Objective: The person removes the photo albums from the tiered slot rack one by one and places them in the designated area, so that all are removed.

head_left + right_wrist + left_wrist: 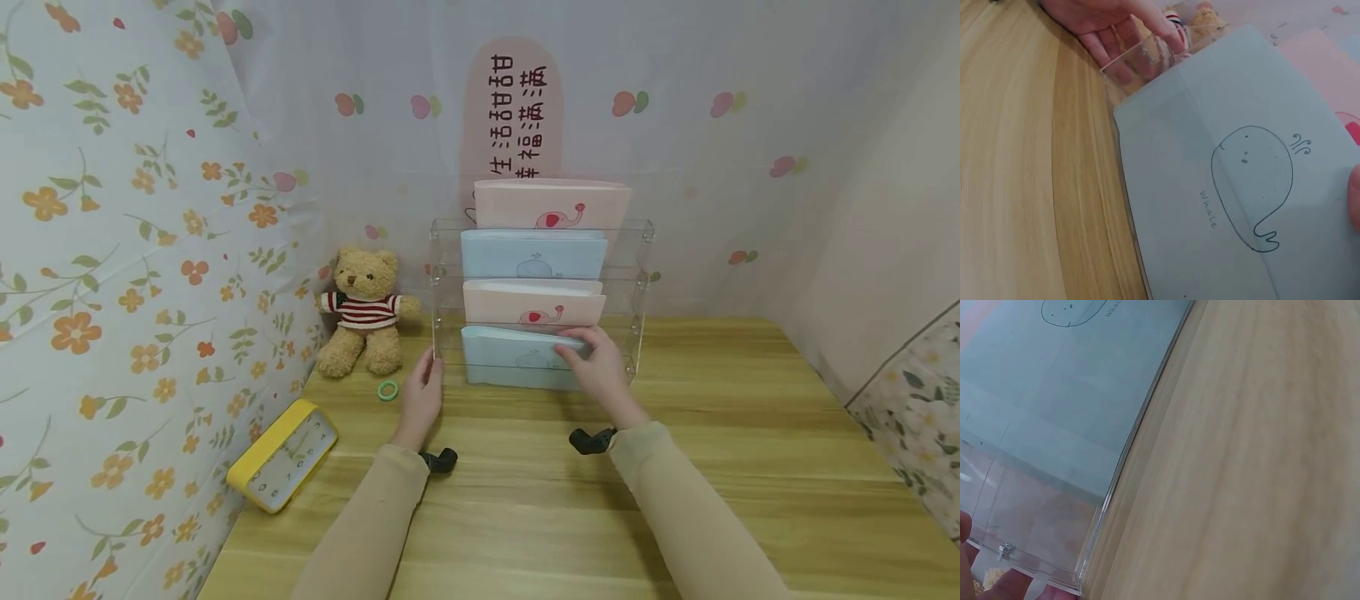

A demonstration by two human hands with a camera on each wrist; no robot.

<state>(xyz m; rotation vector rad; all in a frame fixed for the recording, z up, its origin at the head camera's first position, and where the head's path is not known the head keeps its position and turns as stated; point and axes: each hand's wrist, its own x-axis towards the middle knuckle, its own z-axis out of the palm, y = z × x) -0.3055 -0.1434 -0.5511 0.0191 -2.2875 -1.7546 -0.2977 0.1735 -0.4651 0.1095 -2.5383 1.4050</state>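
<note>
Two arms in pale sleeves stretch up to the clear rack point(630, 268), the left forearm point(375, 508) slanting in from its front left, the right forearm point(693, 500) from its front right. The left hand point(422, 400) grips the rack's left side, thumb and fingers on opposite faces. The right hand point(600, 367) pinches at the rack's front, toward the right end, thumb lower, fingers bent above it.

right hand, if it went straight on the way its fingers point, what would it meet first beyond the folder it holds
Beyond the front blue folder, the right hand would probably meet the pink elephant folder or the clear rack panel before it; depth is unclear.
</note>
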